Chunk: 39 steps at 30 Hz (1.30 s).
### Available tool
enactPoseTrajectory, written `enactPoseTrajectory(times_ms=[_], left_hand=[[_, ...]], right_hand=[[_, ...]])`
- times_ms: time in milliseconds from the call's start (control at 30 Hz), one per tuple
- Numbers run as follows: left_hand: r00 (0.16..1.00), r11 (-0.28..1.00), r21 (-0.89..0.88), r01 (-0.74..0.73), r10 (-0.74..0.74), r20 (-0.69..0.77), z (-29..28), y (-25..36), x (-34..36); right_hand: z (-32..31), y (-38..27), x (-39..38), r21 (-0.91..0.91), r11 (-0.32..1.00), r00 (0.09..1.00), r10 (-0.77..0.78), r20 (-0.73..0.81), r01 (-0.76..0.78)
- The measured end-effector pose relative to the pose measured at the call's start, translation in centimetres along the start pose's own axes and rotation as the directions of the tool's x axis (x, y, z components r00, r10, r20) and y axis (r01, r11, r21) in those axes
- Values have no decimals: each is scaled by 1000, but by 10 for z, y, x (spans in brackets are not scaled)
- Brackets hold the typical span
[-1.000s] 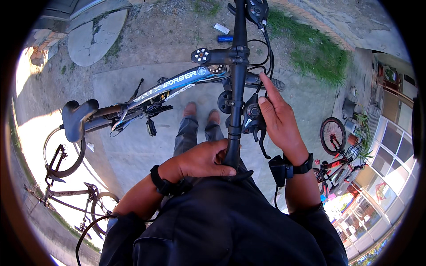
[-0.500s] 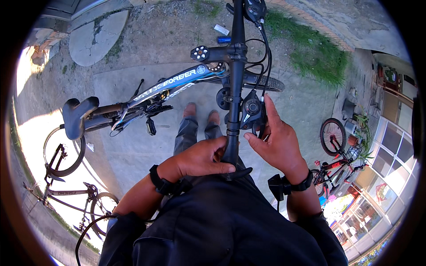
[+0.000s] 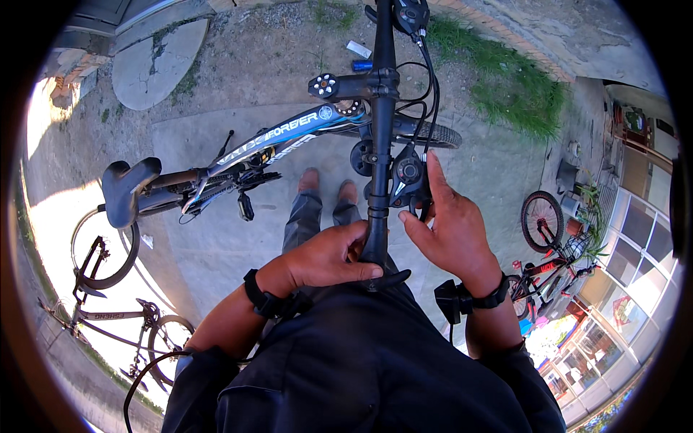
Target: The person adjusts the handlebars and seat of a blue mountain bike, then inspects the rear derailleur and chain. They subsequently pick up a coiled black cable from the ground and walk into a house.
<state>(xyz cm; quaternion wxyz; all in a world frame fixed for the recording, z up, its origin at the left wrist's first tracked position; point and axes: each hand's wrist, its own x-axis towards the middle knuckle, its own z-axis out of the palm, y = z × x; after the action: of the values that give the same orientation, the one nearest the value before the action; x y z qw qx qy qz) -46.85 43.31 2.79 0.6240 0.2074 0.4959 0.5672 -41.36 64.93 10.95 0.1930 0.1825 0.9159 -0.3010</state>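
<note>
We saw the left hand (image 3: 328, 256) closed around the black grip (image 3: 376, 242), at the near end of the handlebar (image 3: 383, 126). Just beside the shifter (image 3: 408, 173), the right hand (image 3: 456, 229) had its thumb and forefinger spread, but we could not tell what its folded fingers held. Farther, we saw a red bicycle (image 3: 541, 269).

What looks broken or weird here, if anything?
The rounded slab at upper left looks cracked, so it seems damaged. A blue object and a white one lie on the ground beyond the handlebar stem, maybe dropped there.
</note>
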Motion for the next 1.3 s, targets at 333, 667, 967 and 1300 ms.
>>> enactPoseTrajectory(times_ms=[333, 667, 967, 1300], left_hand=[[932, 984, 180, -6, 71, -356, 11, 6, 9], [805, 742, 603, 293, 150, -575, 28, 50, 21], [711, 787, 583, 204, 290, -640, 36, 52, 35], [659, 720, 658, 218, 389, -644, 39, 47, 37]], right_hand=[[4, 15, -18, 416, 905, 995, 70, 72, -93], [9, 20, -34, 574, 793, 975, 107, 197, -203], [11, 21, -34, 599, 778, 977, 87, 194, -188], [9, 23, -32, 608, 773, 976, 70, 204, -183]])
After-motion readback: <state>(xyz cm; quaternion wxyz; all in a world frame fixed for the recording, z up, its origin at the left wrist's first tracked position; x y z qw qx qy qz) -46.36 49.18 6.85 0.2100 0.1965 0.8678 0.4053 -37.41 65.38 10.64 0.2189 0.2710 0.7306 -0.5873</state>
